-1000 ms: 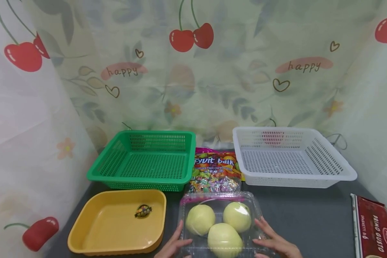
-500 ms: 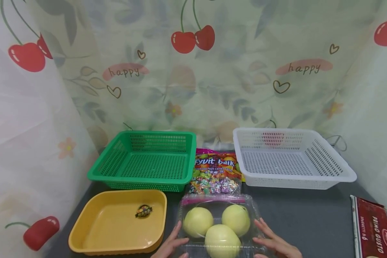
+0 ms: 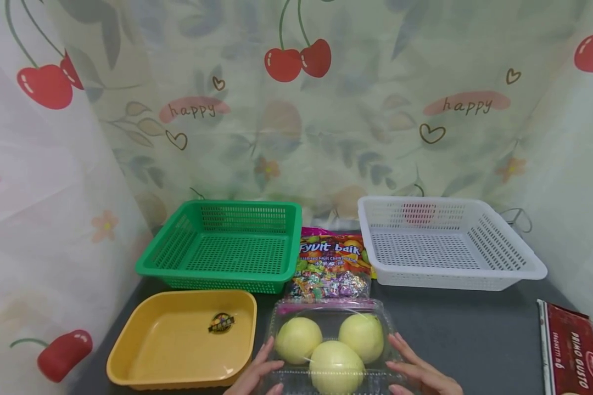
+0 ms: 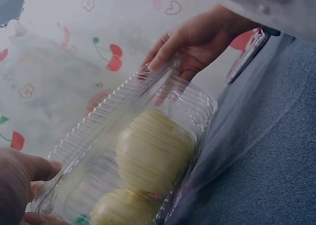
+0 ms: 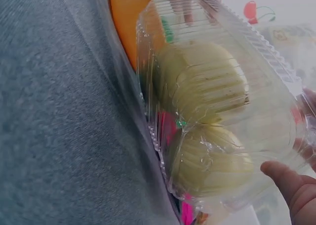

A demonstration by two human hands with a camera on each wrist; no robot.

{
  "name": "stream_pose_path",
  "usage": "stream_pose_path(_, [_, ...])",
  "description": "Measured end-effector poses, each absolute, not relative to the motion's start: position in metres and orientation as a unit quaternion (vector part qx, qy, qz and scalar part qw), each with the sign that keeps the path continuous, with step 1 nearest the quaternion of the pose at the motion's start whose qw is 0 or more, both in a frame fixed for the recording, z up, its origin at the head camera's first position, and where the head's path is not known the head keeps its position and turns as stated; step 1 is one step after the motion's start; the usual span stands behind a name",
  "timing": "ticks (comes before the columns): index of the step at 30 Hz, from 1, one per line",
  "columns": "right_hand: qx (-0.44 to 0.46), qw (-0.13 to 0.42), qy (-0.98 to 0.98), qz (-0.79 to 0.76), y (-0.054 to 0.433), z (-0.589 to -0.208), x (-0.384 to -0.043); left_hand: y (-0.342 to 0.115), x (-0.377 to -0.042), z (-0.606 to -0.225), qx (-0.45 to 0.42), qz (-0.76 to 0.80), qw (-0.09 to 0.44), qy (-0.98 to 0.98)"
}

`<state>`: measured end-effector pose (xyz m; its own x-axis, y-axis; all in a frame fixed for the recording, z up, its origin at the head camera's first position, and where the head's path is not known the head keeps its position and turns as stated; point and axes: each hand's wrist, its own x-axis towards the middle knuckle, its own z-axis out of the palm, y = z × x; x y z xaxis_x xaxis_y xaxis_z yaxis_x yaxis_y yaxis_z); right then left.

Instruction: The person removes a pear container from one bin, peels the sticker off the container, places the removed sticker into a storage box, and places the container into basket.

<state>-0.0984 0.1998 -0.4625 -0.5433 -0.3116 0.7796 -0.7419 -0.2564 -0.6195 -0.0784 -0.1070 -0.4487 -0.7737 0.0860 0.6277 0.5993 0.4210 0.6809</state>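
Observation:
A clear plastic clamshell box (image 3: 326, 312) sits at the front middle of the head view, with three round, pale yellow-green fruits (image 3: 336, 367) inside. My left hand (image 3: 256, 370) grips its left side. On the opposite side, my right hand (image 3: 421, 370) holds it with spread fingers. The left wrist view shows the box (image 4: 113, 101) tilted, its ridged rim between both hands, with the right hand's thumb (image 4: 165, 54) along the rim. In the right wrist view the right thumb (image 5: 284, 178) lies against the plastic. The box's near edge is cut off in the head view.
A green basket (image 3: 217, 282) and a white basket (image 3: 449, 278) stand at the back, a candy bag (image 3: 328, 258) between them. The yellow tray (image 3: 178, 351) is close on the left. A red spaghetti packet (image 3: 575, 348) lies far right on the dark table (image 3: 474, 323).
The box of fruit has shifted slightly left and towards me, both hands staying on its sides. The left hand has moved left with it.

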Motion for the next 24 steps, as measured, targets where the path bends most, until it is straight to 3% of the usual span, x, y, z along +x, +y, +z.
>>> stream_pose_path(9, [0.411,0.194,-0.597,0.661,0.193,-0.452,-0.096,-0.104,-0.067,-0.421,-0.107,-0.466,0.204,-0.854])
stream_pose_path(17, [0.313,0.184,-0.661,0.657,0.186,-0.431,-0.090,-0.106,-0.067,-0.415,-0.146,-0.456,0.275,-0.834])
stream_pose_path(24, [0.271,0.171,-0.708,0.630,0.180,-0.414,-0.088,-0.109,-0.066,-0.406,-0.126,-0.459,0.270,-0.837])
